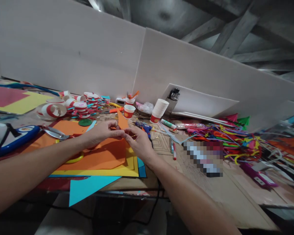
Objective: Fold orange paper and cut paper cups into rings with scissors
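Observation:
Both my hands meet over a stack of foam sheets on the table. My left hand (101,132) and my right hand (138,142) are closed in a pinch on a small pointed piece of orange foam (122,122) that sticks up between them. Under them lies a large orange sheet (105,156) on a yellow sheet (100,172), with a blue sheet (88,189) hanging over the table's front edge. A pair of scissors (55,133) lies just left of my left wrist.
A blue glue gun (143,126) lies behind my right hand. Red-and-white paper cups (129,111), a stack of cups (159,111), markers (172,147) and a heap of coloured pipe cleaners (225,140) crowd the back and right. White boards (186,65) wall the table's far side.

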Tool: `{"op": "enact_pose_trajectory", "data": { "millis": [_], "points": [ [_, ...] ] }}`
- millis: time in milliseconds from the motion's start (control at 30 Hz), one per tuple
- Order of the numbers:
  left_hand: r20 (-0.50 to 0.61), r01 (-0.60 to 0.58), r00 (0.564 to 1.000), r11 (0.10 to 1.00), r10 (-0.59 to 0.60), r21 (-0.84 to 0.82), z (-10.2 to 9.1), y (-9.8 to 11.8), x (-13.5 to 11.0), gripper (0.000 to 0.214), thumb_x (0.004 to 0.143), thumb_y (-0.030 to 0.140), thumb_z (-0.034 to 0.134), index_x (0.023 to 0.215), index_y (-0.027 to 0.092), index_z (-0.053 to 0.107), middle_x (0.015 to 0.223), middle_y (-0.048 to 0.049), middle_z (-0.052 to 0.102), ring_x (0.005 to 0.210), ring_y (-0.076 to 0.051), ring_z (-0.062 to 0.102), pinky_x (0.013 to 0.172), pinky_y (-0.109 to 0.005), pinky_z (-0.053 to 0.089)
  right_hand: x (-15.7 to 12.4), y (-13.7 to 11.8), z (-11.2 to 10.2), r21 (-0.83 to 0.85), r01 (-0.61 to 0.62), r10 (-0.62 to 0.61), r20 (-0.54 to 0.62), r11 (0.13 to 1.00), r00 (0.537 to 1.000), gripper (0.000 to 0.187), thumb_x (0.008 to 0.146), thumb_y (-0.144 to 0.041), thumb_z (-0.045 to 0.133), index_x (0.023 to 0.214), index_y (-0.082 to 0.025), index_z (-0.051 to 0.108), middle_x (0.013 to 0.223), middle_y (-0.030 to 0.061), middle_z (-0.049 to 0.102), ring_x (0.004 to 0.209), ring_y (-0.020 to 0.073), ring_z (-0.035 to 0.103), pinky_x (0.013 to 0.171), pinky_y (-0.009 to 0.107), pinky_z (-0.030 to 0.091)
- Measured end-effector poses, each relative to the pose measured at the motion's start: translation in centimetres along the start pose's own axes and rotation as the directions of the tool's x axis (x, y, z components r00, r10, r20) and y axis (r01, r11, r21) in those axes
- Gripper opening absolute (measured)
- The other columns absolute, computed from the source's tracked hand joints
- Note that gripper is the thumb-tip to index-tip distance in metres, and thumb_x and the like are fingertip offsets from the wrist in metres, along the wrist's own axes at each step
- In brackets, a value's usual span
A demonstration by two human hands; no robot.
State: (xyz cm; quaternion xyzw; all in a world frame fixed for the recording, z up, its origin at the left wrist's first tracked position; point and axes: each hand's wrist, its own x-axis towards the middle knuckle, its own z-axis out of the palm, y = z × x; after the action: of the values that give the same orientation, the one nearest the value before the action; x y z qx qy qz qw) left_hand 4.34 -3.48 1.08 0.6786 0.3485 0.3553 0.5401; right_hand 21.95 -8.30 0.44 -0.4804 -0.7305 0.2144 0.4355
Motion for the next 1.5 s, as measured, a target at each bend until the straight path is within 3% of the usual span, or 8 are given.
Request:
{"op": "enact_pose_trajectory", "data": {
  "millis": [133,267,467,667,833,1100,1500],
  "points": [
    [-0.004,-0.035,0.999,0.998,0.035,0.048,0.1,0.5,-0.2,0.03,0.069,0.04,0.075,0.067,0.017,0.057,0.068,0.0002,0.063,0.069,-0.015,0.064,0.064,-0.024,0.051,0.1,0.7,0.3,0.047,-0.033,0.034,-0.013,0.998,0.999,0.018,0.084,-0.033,0.065,0.093,-0.018,0.068,0.087,0.0037,0.067,0.073,0.0132,0.06,0.066,0.027,0.048],
    [0.028,-0.088,0.996,0.992,0.086,0.095,-0.3,0.4,-0.1,0.027,0.075,0.042,0.07,0.071,0.017,0.061,0.072,0.0008,0.064,0.073,-0.013,0.063,0.067,-0.021,0.05,0.3,1.4,0.5,0.153,-0.061,0.067,-0.034,0.986,0.997,0.026,0.078,-0.037,0.07,0.095,-0.018,0.065,0.091,0.0039,0.066,0.076,0.0133,0.06,0.069,0.028,0.049],
    [0.069,-0.097,0.993,0.995,0.096,0.015,-0.4,0.0,0.2,0.024,0.075,0.039,0.07,0.074,0.017,0.062,0.075,0.0007,0.064,0.076,-0.015,0.065,0.076,-0.026,0.053,0.7,1.1,0.3,0.286,-0.137,0.148,-0.018,0.948,0.989,0.029,0.07,-0.031,0.075,0.091,-0.018,0.061,0.086,0.0007,0.063,0.072,0.011,0.057,0.066,0.025,0.049],
    [-0.005,-0.158,0.987,0.986,0.158,0.056,-0.1,0.2,0.2,0.016,0.072,0.03,0.07,0.069,0.017,0.061,0.071,0.0008,0.064,0.071,-0.015,0.064,0.071,-0.027,0.054,0.8,1.3,0.4,0.296,-0.154,0.161,0.002,0.943,0.987,0.038,0.065,-0.034,0.079,0.094,-0.019,0.06,0.084,-0.0003,0.061,0.07,0.0104,0.055,0.061,0.023,0.046],
    [0.0,-0.206,0.978,0.973,0.207,0.109,-0.3,0.2,0.2,0.011,0.071,0.024,0.07,0.066,0.017,0.062,0.068,0.001,0.062,0.069,-0.015,0.063,0.068,-0.026,0.053,0.7,1.4,0.5,0.269,-0.154,0.16,0.0,0.951,0.987,0.037,0.068,-0.033,0.077,0.097,-0.019,0.06,0.085,0.0001,0.062,0.071,0.0106,0.057,0.063,0.023,0.047],
    [0.016,-0.169,0.986,0.984,0.168,0.049,-0.2,0.7,0.1,0.015,0.069,0.029,0.072,0.067,0.016,0.065,0.071,-0.0012,0.065,0.068,-0.017,0.066,0.068,-0.028,0.056,0.7,0.8,0.3,0.282,-0.152,0.155,0.012,0.947,0.988,0.033,0.071,-0.033,0.074,0.096,-0.017,0.06,0.09,0.0011,0.062,0.069,0.0093,0.056,0.063,0.024,0.047],
    [0.015,-0.237,0.972,0.968,0.236,0.082,-0.3,0.4,0.2,0.016,0.07,0.03,0.071,0.067,0.017,0.063,0.067,-0.0008,0.064,0.065,-0.015,0.062,0.065,-0.027,0.055,0.8,2.0,0.6,0.295,-0.102,0.094,0.042,0.95,0.995,0.042,0.068,-0.043,0.078,0.098,-0.019,0.06,0.09,0.0011,0.062,0.07,0.01,0.057,0.062,0.023,0.048]
  ]
}}
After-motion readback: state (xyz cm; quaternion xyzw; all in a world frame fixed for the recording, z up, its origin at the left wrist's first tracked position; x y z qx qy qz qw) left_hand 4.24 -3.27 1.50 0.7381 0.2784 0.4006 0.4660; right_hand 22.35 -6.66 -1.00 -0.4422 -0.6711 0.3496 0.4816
